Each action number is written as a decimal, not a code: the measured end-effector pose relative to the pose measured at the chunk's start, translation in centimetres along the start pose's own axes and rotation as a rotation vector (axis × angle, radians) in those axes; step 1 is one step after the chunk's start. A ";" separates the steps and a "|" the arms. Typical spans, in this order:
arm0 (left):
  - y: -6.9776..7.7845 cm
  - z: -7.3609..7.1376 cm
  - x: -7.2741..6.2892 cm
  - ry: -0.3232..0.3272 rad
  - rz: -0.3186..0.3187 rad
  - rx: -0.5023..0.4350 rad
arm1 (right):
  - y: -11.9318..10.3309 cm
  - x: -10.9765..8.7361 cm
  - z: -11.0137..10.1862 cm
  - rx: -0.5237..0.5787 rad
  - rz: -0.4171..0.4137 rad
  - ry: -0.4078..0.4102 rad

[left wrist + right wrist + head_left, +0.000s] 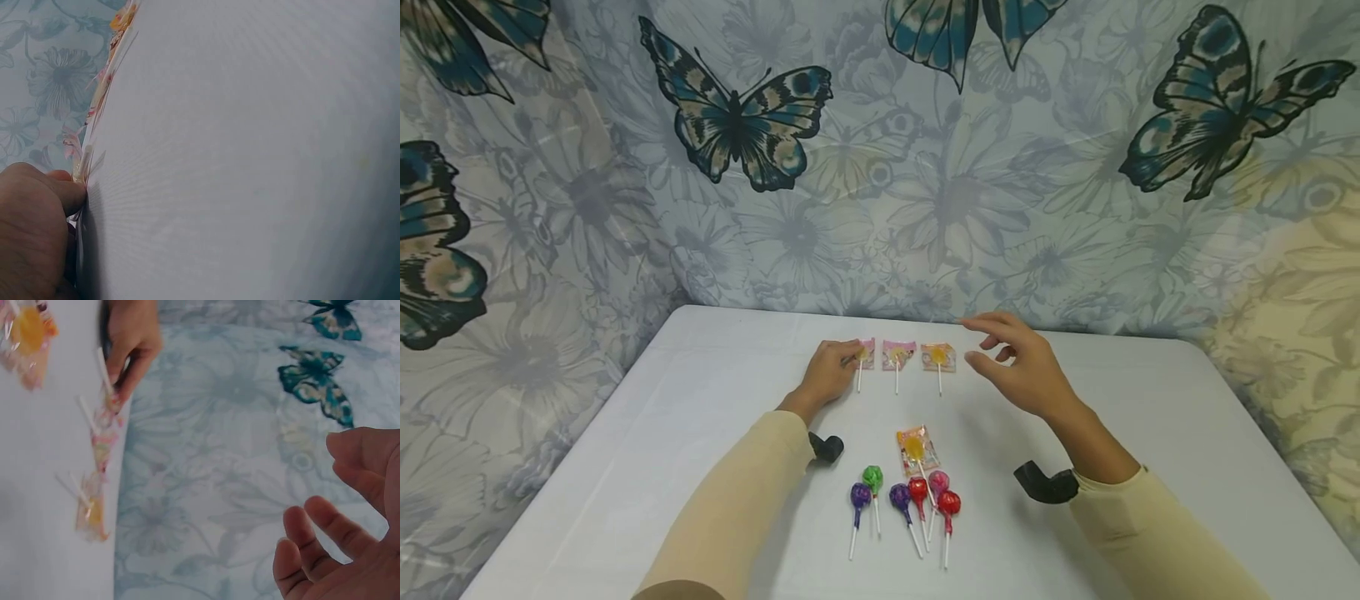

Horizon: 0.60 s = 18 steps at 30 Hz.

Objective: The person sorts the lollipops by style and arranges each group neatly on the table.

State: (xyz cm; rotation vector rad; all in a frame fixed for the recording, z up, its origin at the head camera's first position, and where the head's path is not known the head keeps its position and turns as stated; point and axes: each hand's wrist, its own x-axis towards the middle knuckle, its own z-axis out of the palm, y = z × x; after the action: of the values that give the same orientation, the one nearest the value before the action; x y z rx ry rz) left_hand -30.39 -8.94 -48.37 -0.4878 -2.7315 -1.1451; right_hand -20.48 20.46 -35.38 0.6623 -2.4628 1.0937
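Three flat lollipops in clear printed wrappers lie in a row near the table's back edge, sticks toward me: a left one (pixel 867 353), a middle one (pixel 898 355) and a yellow right one (pixel 938 357). My left hand (pixel 827 372) pinches the left lollipop by its wrapper; in the left wrist view the thumb (pixel 74 195) and a finger meet at the wrapper edge. My right hand (pixel 1028 367) is raised to the right of the row, fingers loosely bent and apart, holding nothing. The right wrist view shows these spread fingers (pixel 340 528) against the wall cloth.
Nearer me lies a loose group: another wrapped yellow lollipop (pixel 917 450) and several round ones, including a green one (pixel 872 477), a purple one (pixel 861 495) and a red one (pixel 950 502). Butterfly-print cloth (pixel 955 208) stands behind the white table (pixel 700 367).
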 end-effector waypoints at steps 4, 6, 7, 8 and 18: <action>-0.1 0.0 0.1 -0.004 -0.001 -0.003 | -1.1 -0.9 -0.5 0.018 -0.039 0.027; -0.1 0.0 0.1 -0.006 -0.001 -0.003 | -1.6 -1.3 -0.7 0.034 -0.051 0.039; -0.2 0.0 0.1 -0.007 -0.003 -0.003 | -1.9 -1.5 -0.7 0.040 -0.056 0.044; -0.2 0.0 0.1 -0.008 -0.004 -0.002 | -2.1 -1.7 -0.7 0.047 -0.060 0.049; 0.1 -0.1 0.0 -0.008 -0.005 -0.007 | -3.4 -4.0 0.2 0.114 -0.045 0.056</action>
State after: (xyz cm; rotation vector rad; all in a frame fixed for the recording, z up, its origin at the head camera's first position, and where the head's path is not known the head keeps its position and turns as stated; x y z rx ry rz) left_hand -30.35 -8.92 -48.21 -0.4876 -2.7383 -1.1563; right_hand -15.37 19.38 -35.46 0.7071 -2.3416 1.2257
